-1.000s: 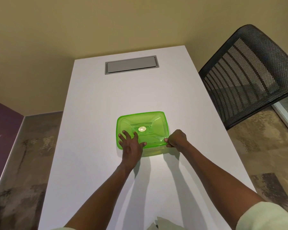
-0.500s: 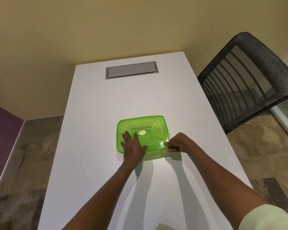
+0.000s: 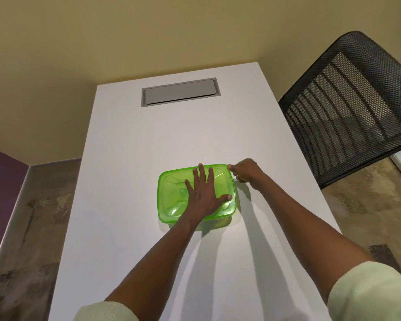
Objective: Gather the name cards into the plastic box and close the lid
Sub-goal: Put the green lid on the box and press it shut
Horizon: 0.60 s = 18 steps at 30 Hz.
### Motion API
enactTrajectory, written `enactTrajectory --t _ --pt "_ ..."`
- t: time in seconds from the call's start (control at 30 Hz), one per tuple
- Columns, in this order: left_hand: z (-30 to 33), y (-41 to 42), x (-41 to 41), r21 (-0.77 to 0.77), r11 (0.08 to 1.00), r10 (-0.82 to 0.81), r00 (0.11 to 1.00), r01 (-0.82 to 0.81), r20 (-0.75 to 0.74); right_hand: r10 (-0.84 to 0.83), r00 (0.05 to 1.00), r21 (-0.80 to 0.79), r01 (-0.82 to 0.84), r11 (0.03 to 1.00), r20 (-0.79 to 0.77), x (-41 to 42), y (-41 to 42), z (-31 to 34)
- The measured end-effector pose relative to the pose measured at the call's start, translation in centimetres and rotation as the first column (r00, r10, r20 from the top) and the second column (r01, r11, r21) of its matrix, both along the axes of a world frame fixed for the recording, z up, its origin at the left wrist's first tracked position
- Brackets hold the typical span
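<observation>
A translucent green plastic box (image 3: 171,195) with its green lid on top sits on the white table (image 3: 130,158). My left hand (image 3: 203,193) lies flat on the lid with fingers spread and straight, pressing down. My right hand (image 3: 244,171) is at the box's far right corner, fingers curled, pinching the lid's edge there. No name cards are visible; the inside of the box is blurred by the green plastic.
A grey cable hatch (image 3: 180,91) is set into the far end of the table. A black mesh chair (image 3: 347,107) stands right of the table. Floor lies on both sides, with a wall behind.
My left hand slid from the lid's near edge to its middle. My right hand moved from the near right corner to the far right corner. The camera tilted, so the box appears lower.
</observation>
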<state>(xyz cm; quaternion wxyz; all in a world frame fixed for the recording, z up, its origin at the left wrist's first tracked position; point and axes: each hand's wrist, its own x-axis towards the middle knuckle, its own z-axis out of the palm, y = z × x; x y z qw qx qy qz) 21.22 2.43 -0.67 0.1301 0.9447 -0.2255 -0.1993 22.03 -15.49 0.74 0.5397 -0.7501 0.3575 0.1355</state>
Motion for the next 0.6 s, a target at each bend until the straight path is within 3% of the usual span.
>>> enactTrajectory --t 0.17,0.3,0.5,0.6 --pt "-0.6 -0.1 -0.3 -0.008 1.000 -0.026 1.000 0.026 0.011 0.037 0.997 -0.022 -0.036 0.999 0.067 1.7 1.1 0.9" --pt "-1.5 0.0 -0.2 -0.010 1.000 -0.024 1.000 0.024 0.009 0.035 0.999 -0.003 -0.035 0.999 0.008 2.8 0.9 0.3" --pt "-1.7 -0.1 -0.1 0.007 1.000 -0.027 1.000 0.027 -0.004 0.060 0.996 -0.236 -0.076 0.969 -0.072 3.6 1.6 -0.5" --pt "-1.7 -0.2 -0.2 0.014 1.000 -0.025 1.000 0.025 0.004 0.028 0.999 -0.205 -0.037 0.978 -0.047 3.7 1.7 -0.8"
